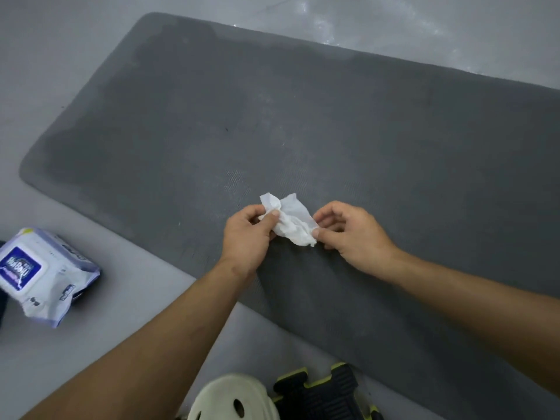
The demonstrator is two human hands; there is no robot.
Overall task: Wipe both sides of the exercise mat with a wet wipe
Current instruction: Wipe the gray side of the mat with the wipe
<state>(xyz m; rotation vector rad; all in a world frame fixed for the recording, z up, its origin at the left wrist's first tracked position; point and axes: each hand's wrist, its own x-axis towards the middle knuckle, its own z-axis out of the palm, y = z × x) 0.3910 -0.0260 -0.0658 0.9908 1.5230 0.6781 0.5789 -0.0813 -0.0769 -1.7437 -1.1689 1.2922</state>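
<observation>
I am seeing the gray exercise mat (303, 122) lying flat on the floor (60, 56). Its long axis is running from its rounded end at the left out past the right edge of view. My left hand (248, 237) and right hand (351, 234) are each pinching 1 end of the crumpled wet wipe (289, 221) just above the mat, thumbs and curled fingers closing on it. The wipe is stretching left to right between them. A pack of wipes (39, 274) is lying on the floor to the left.

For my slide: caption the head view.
Left hand and right hand hold a crumpled wipe over the mat; pack on the floor beside it.
</observation>
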